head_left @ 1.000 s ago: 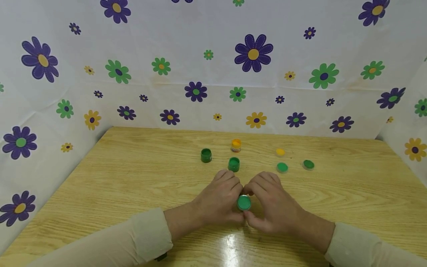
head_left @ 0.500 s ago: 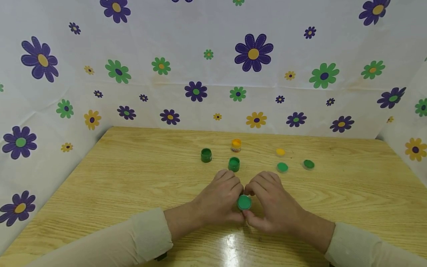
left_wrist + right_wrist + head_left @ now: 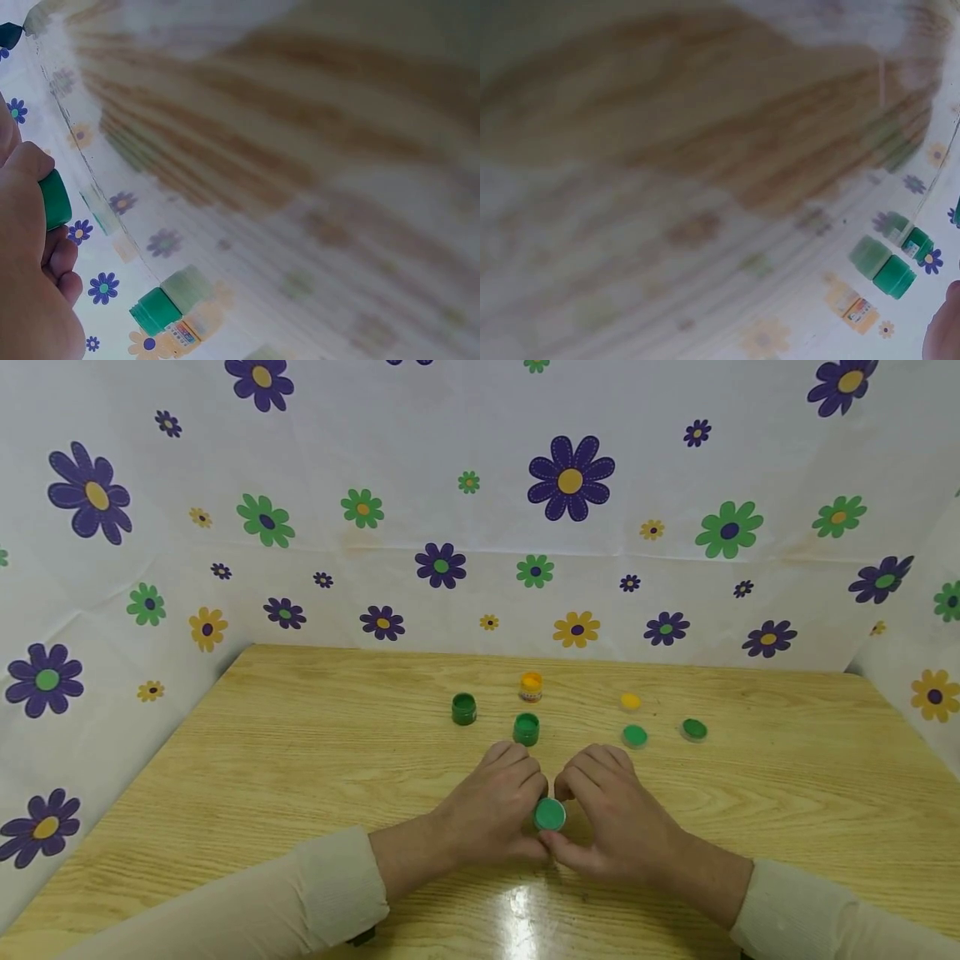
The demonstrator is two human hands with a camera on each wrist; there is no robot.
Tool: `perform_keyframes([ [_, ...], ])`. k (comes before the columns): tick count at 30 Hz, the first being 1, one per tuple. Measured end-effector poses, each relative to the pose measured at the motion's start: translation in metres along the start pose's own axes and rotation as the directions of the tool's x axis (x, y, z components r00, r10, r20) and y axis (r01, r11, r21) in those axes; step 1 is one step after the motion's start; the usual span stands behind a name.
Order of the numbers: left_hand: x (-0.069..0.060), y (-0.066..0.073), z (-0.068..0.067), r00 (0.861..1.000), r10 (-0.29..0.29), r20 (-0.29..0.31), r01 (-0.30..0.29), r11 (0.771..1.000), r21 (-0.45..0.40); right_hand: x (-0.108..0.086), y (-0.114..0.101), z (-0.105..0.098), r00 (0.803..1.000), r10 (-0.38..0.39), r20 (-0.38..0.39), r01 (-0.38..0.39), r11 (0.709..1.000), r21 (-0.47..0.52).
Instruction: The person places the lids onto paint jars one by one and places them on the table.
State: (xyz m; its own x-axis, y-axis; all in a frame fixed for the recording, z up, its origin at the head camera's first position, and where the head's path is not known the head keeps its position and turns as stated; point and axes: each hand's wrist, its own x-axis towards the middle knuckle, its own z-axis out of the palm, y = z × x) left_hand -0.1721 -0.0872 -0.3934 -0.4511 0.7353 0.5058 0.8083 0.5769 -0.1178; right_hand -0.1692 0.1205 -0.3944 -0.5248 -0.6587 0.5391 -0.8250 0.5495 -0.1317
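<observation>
A small green paint jar (image 3: 56, 200) is gripped in my left hand (image 3: 491, 810), low over the middle of the table. Its round green lid (image 3: 550, 815) with a pale rim faces up in the head view. My right hand (image 3: 622, 818) pinches this lid, thumb at the near side and curled index finger at the far side. The hands hide most of the jar's body in the head view. The left wrist view shows part of the jar between the left thumb and fingers. Only a bit of the right hand (image 3: 943, 330) enters the right wrist view.
Behind the hands stand three uncovered paint jars: dark green (image 3: 463, 717), lighter green (image 3: 526, 735) and yellow (image 3: 531, 695). To their right lie a yellow lid (image 3: 631, 702), a light green lid (image 3: 635, 737) and a dark green lid (image 3: 693, 730). Flowered cloth (image 3: 450, 527) surrounds the wooden table (image 3: 300, 735).
My right thumb has shifted slightly left along the lid's near edge, and the right index finger has moved slightly right. The left hand and the jar stay almost in place.
</observation>
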Motion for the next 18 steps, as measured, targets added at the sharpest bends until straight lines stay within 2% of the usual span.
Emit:
perform_keyframes([
  [7, 0.0, -0.0004, 0.0001, 1.0, -0.006, 0.0, 0.006, 1.0, -0.006, 0.0003, -0.0002, -0.0015, 1.0, 0.005, 0.022, -0.005, 1.0, 0.019],
  [18, 0.0007, 0.0, 0.0, 1.0, -0.012, -0.014, 0.012, 1.0, -0.01, 0.0007, 0.0005, -0.0011, 0.999, -0.034, 0.004, 0.034, 0.999, 0.023],
])
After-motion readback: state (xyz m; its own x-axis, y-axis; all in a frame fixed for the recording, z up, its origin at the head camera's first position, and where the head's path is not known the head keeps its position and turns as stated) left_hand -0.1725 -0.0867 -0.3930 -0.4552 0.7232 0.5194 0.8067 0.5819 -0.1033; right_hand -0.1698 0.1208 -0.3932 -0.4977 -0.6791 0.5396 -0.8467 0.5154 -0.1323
